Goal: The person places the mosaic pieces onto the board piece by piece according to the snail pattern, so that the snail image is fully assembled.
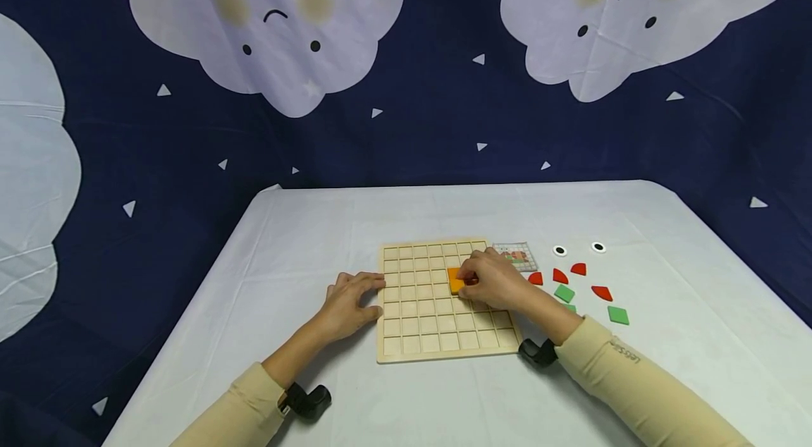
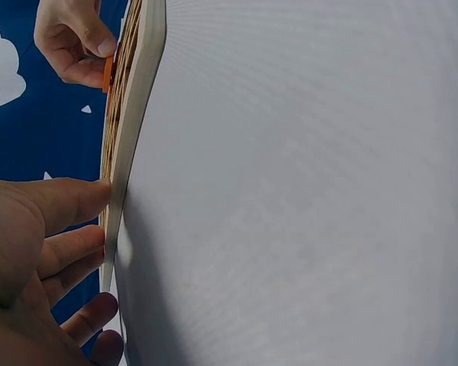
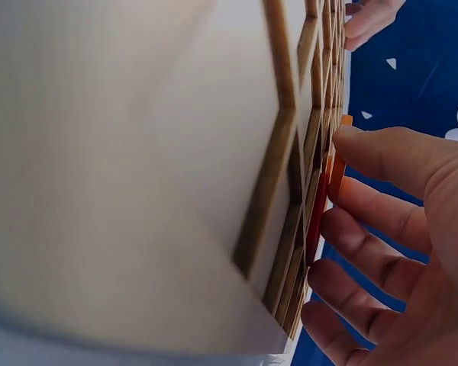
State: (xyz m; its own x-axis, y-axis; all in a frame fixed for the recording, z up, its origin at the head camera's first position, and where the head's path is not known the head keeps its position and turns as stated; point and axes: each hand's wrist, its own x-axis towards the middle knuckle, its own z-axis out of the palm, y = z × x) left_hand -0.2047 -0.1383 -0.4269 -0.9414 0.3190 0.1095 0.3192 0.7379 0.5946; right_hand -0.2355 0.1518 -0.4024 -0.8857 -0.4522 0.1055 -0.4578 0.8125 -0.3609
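Note:
A wooden grid board [image 1: 419, 326] lies on the table. My right hand [image 1: 497, 280] is over its right half and pinches an orange tile [image 3: 339, 169] between thumb and index finger. In the head view, orange [image 1: 454, 282] shows at the fingertips, partly covered by the hand. A red piece [image 3: 317, 217] sits at the board's surface beside the other fingers of that hand. My left hand [image 1: 345, 306] rests at the board's left edge, its fingers extended and the fingertips touching the rim [image 2: 126, 164].
Right of the board lie several red quarter-round pieces [image 1: 579, 268], green square tiles [image 1: 618, 315] and two white discs with black centres [image 1: 598, 247]. A picture card [image 1: 524, 258] lies by the board's upper right corner. A dark cloud-print cloth [image 1: 431, 130] hangs behind the white table [image 1: 317, 221].

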